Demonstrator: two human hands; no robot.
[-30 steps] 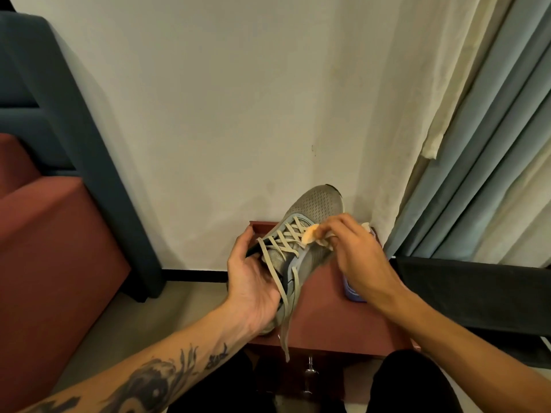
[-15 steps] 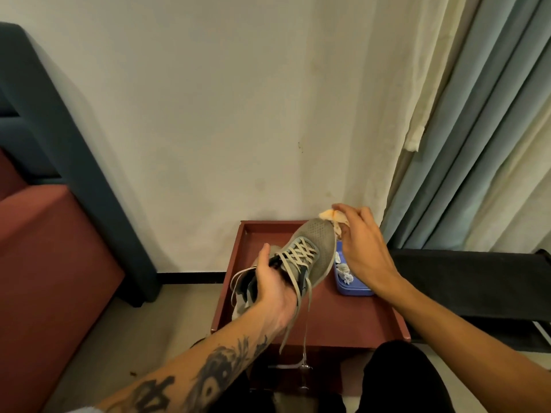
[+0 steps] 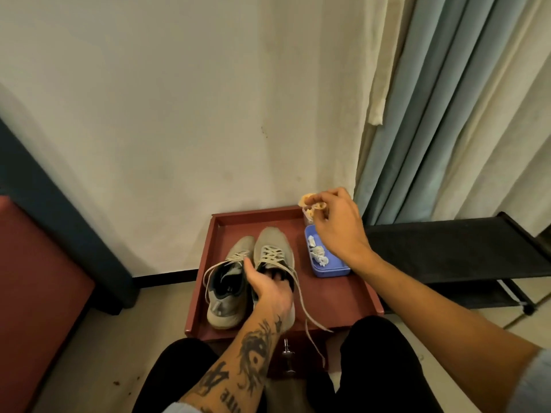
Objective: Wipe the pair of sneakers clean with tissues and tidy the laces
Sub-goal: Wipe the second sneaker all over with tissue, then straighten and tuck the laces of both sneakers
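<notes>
The left hand [image 3: 268, 289] grips the collar of a sneaker [image 3: 272, 248] standing toe-to-wall mid-tabletop [image 3: 343, 296], while the right hand [image 3: 340, 231] pinches a crumpled tissue [image 3: 310, 204] just above the far end of the blue box [image 3: 331, 271] to its right.

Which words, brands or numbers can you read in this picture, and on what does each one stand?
Left forearm: tattooed lettering, upside down, cut by the frame edge; unreadable.
Sneaker at picture left: small mark inside, too small to read.
No other text shows.
</notes>
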